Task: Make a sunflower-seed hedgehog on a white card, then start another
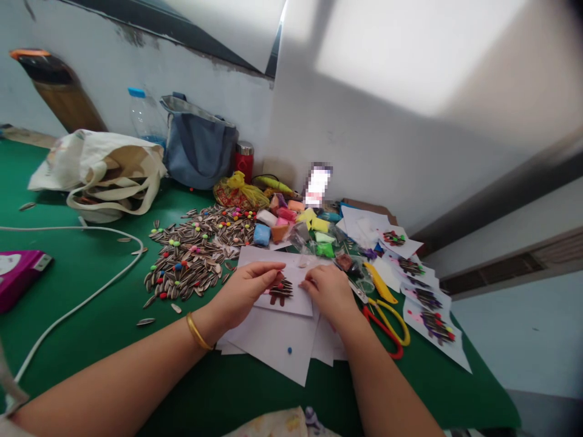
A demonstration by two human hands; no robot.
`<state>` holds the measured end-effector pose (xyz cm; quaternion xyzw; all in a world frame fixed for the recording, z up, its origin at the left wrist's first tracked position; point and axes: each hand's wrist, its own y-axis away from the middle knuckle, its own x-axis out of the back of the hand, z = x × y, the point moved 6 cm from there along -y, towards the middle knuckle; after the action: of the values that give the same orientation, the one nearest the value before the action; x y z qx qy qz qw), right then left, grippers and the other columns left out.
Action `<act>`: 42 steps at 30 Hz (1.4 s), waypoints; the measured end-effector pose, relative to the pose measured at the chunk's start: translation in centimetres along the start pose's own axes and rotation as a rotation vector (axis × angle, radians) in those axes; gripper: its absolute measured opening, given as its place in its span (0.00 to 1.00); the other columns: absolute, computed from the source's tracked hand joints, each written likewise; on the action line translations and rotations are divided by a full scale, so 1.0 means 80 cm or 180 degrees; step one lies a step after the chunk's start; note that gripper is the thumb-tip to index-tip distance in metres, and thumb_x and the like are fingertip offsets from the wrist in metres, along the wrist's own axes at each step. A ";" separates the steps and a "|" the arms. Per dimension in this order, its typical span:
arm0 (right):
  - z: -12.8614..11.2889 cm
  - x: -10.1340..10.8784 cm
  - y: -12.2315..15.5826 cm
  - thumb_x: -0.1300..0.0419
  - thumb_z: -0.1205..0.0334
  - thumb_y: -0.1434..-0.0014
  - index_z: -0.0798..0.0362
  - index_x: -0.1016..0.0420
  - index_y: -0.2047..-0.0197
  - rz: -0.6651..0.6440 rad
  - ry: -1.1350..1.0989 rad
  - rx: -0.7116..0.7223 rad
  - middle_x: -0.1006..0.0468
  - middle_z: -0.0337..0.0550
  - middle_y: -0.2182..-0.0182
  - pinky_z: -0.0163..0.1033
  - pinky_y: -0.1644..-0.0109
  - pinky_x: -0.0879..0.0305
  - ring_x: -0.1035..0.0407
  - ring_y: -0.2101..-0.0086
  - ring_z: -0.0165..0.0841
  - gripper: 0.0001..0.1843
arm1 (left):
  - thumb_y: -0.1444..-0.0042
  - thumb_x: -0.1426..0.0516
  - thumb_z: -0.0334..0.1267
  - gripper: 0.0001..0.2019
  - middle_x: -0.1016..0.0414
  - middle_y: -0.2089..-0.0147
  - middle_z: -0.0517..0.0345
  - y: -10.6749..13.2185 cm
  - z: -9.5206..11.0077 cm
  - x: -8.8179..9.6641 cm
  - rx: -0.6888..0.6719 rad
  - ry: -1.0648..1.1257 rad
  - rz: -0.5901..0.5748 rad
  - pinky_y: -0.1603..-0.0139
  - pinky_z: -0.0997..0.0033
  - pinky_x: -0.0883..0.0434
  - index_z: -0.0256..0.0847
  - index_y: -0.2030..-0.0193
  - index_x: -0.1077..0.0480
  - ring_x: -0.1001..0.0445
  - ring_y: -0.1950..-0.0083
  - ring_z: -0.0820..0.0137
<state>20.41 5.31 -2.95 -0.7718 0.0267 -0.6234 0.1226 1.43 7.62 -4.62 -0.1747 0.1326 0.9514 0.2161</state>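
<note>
A white paper card [259, 258] lies on a stack of white sheets [277, 343]. On it is a hedgehog-like figure [280, 291] of striped sunflower seeds with brown feet and a pink part, partly behind my left hand. My left hand [241, 294], with a gold bangle at the wrist, is over the figure's left side, thumb and fingers nearly together; anything between them is hidden. My right hand [331, 294] is at the card's right side, its fingers curled in a pinch whose contents I cannot make out. A small blue ball [289, 350] sits on the lower sheet.
Sunflower seeds [195, 252] with coloured balls are heaped left. Coloured clay packs [280, 227] lie behind the card. Scissors [387, 328] and a yellow cutter [380, 282] lie right, near finished-looking seed cards [437, 325]. A white cable [91, 297] crosses the green table.
</note>
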 end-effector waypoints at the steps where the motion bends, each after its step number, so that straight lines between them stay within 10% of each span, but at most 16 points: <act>1: -0.002 0.001 0.000 0.34 0.60 0.40 0.49 0.21 0.68 0.0025 0.0003 0.0023 0.20 0.44 0.66 0.44 0.57 0.42 0.30 0.61 0.41 0.05 | 0.51 0.32 0.45 0.19 0.19 0.60 0.53 0.000 -0.003 -0.001 0.0062 0.0160 -0.0025 0.55 0.69 0.27 0.40 0.54 0.22 0.23 0.58 0.69; 15: -0.083 0.042 0.025 0.38 0.55 0.36 0.46 0.22 0.50 0.0833 -0.1733 0.0816 0.22 0.43 0.62 0.47 0.52 0.37 0.31 0.59 0.38 0.12 | 0.50 0.34 0.49 0.16 0.26 0.70 0.57 0.009 -0.009 -0.015 0.0085 -0.0248 -0.0368 0.64 0.72 0.35 0.35 0.69 0.24 0.31 0.68 0.72; 42: -0.070 0.043 0.023 0.36 0.63 0.37 0.48 0.21 0.62 0.1117 -0.2433 0.0672 0.26 0.41 0.67 0.43 0.57 0.34 0.31 0.63 0.35 0.02 | 0.49 0.34 0.49 0.15 0.31 0.73 0.61 0.011 -0.005 -0.019 0.0168 -0.0458 -0.0475 0.64 0.72 0.40 0.37 0.71 0.26 0.36 0.68 0.73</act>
<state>15.93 2.02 1.01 -0.9142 0.0462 -0.2617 0.3060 2.46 6.16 -4.23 -0.1096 0.1283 0.9389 0.2999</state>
